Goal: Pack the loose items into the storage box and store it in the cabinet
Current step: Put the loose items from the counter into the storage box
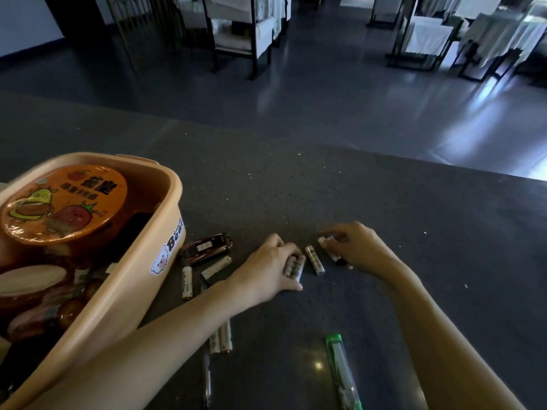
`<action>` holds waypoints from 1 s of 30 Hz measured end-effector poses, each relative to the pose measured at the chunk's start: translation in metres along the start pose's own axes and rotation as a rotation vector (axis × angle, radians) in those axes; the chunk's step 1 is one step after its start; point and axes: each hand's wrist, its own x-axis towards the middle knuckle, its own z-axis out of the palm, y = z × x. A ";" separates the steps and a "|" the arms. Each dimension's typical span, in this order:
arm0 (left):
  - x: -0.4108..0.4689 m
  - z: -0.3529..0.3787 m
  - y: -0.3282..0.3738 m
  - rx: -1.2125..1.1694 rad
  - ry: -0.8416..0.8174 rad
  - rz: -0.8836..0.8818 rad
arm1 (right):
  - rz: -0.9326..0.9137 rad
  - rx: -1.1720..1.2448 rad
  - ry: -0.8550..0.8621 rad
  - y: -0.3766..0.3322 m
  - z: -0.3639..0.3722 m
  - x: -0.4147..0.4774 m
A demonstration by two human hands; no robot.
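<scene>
A peach-coloured storage box (165,220) is seen at the left of the dark speckled surface (384,220), tilted in view and already holding a round orange-lidded tub (63,202) and other packaged goods. The left hand (268,269) is laid on the surface near the middle, its fingers (288,253) curled around 2 white batteries (296,266). The right hand (356,247) is placed just to the right, its fingers closed over another battery (325,242); how firmly it is gripped cannot be told. 1 loose battery (314,259) is left lying between the 2 hands. Beside the box wall, a dark glossy case (207,248) and 2 more batteries (187,282) are seen, with a further pair (223,335) partly hidden by the left forearm. A green-capped clear tube (342,371) and a pen (206,377) are lying nearer the camera.
</scene>
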 end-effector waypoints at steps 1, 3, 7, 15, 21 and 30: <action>0.002 0.000 0.001 -0.003 -0.002 0.001 | 0.003 0.076 -0.018 0.002 0.000 -0.007; 0.005 -0.001 0.001 -0.006 -0.033 -0.007 | 0.027 0.198 -0.075 0.005 -0.002 -0.017; 0.009 0.000 0.000 0.026 -0.091 -0.005 | 0.019 0.081 -0.176 0.007 -0.006 -0.026; 0.016 0.001 -0.003 -0.023 0.008 0.012 | -0.114 -0.162 -0.225 -0.008 -0.003 -0.017; 0.018 -0.001 -0.004 0.003 0.024 0.053 | -0.279 -0.241 -0.119 -0.012 0.009 -0.017; 0.005 -0.004 0.000 0.081 0.025 0.115 | -0.313 -0.240 -0.117 -0.014 0.021 -0.027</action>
